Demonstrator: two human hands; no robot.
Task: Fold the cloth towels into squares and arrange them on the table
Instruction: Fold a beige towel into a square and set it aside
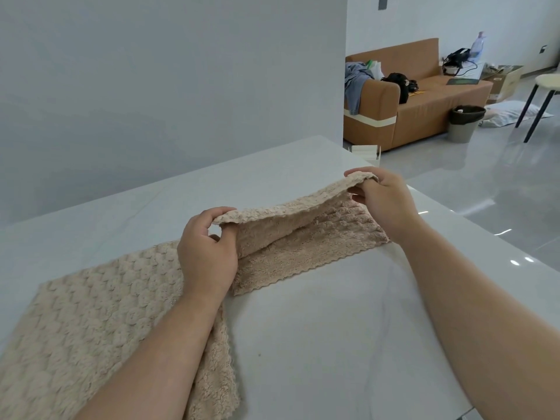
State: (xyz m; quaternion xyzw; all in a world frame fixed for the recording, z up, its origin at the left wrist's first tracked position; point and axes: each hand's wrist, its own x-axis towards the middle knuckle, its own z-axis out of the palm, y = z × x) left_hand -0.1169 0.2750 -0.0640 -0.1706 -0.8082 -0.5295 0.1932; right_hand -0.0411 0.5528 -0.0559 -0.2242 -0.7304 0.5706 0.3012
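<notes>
While each pinches a corner of the beige towel (306, 234) between thumb and curled fingers, the left grip (207, 253) and right grip (385, 204) hold that edge lifted over the near half, which lies on the white surface (318, 344). A second towel (91, 313) lies flat beneath the left forearm.

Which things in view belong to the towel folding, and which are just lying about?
Job:
half-folded towel, pinched by left hand and right hand
second towel, lying beside it
table

Lying about, beyond the table:
sofa
bin
cardboard box
chair
</notes>
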